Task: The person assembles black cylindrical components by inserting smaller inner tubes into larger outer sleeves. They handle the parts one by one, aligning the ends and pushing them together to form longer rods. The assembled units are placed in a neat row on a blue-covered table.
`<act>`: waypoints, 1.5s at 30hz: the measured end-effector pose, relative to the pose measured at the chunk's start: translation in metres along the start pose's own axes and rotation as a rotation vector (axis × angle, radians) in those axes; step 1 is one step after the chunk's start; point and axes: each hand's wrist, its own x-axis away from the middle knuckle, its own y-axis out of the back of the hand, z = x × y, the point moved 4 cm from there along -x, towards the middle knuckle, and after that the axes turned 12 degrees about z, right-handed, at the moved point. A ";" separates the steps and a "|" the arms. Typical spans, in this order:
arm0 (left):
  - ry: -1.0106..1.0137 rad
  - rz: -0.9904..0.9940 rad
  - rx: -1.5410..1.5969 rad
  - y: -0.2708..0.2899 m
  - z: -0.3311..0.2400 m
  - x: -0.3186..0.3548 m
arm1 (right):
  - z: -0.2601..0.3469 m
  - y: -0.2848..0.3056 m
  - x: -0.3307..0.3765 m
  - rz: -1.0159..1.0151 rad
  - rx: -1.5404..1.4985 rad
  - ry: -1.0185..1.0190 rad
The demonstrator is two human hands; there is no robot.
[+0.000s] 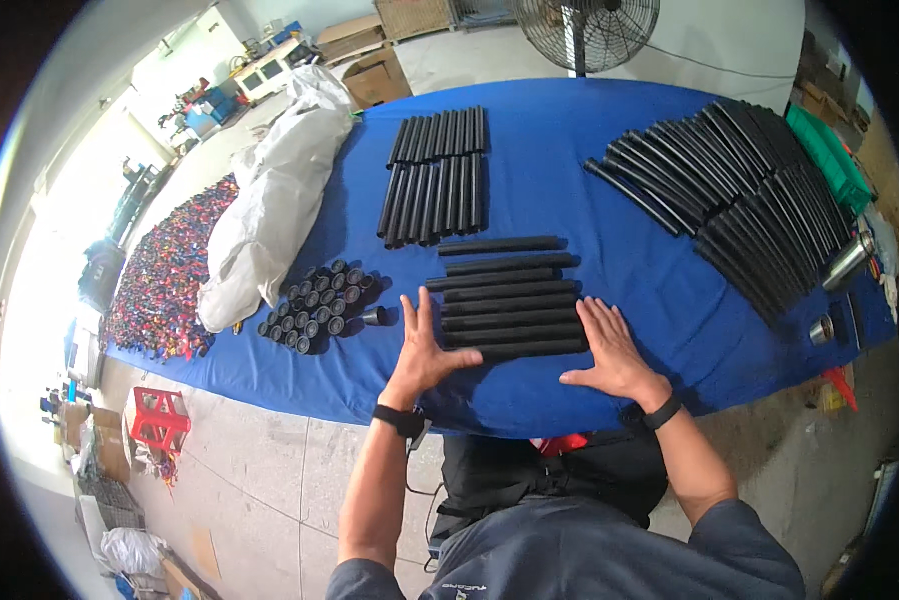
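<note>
Several black tubes [515, 308] lie side by side in front of me on a blue cloth, their lengths running left to right. My left hand [428, 350] rests at their left ends, fingers stretched forward and thumb against the nearest tube. At the right ends my right hand [615, 350] has its fingers spread, touching the tube ends. Neither hand is wrapped round anything. One separate tube [502, 245] lies a little beyond the row. To the left is a cluster of small round black caps [313, 306], with one cap [375, 316] tipped on its side.
Two rows of black tubes [436, 170] lie farther back; a larger fanned pile [735, 190] is at the right. Near it are a green bin [830, 160] and a metal cylinder [850, 262]. A white sack [280, 200] lies left on the blue cloth [540, 140], beside many colourful small pieces [170, 270].
</note>
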 end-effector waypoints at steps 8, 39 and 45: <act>0.089 0.095 0.479 -0.006 -0.006 -0.049 | -0.009 -0.008 -0.013 -0.035 0.044 0.004; -0.033 -0.007 -0.454 0.200 0.199 -0.478 | -0.091 0.046 -0.039 -0.058 0.220 -0.346; 0.131 -0.094 -0.635 0.220 0.218 -0.473 | -0.092 0.045 -0.041 -0.066 0.236 -0.296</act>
